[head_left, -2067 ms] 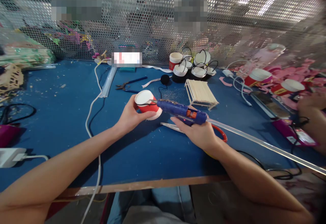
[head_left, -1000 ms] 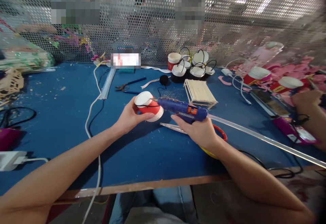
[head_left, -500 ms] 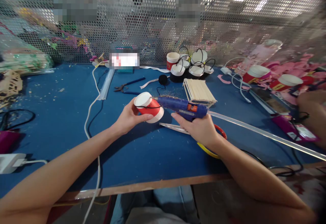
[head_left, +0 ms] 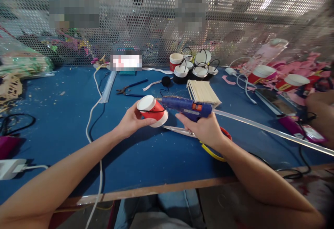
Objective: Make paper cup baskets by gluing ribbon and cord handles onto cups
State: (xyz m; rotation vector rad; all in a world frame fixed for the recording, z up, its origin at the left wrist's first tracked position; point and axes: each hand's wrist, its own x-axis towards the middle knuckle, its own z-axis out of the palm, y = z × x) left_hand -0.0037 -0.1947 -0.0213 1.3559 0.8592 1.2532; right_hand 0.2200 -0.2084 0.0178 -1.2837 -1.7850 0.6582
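Observation:
A red and white paper cup (head_left: 153, 112) is gripped by my left hand (head_left: 134, 119), tilted with its white bottom up and to the left. A thin black cord runs around the cup. My right hand (head_left: 206, 128) is wrapped round the handle of a blue glue gun (head_left: 182, 105) with an orange switch. The gun's nozzle points left and meets or nearly meets the cup's upper side. A long clear glue stick (head_left: 261, 126) sticks out of its back. Under my right hand lie scissors (head_left: 179, 130) with red and yellow handles, partly covered.
Behind stand several cups with black cord handles (head_left: 200, 72), near a stack of wooden sticks (head_left: 205, 91). Pliers (head_left: 127, 90) and a black round piece (head_left: 166, 81) lie mid-table. A white cable (head_left: 90, 121) crosses at left. At right are a phone (head_left: 275, 101) and another person's arm (head_left: 322, 109).
Both hands keep their hold on the cup and the glue gun, almost unmoved. The cup looks slightly more upright, and the view has shifted a little. The other person's arm at right has moved slightly.

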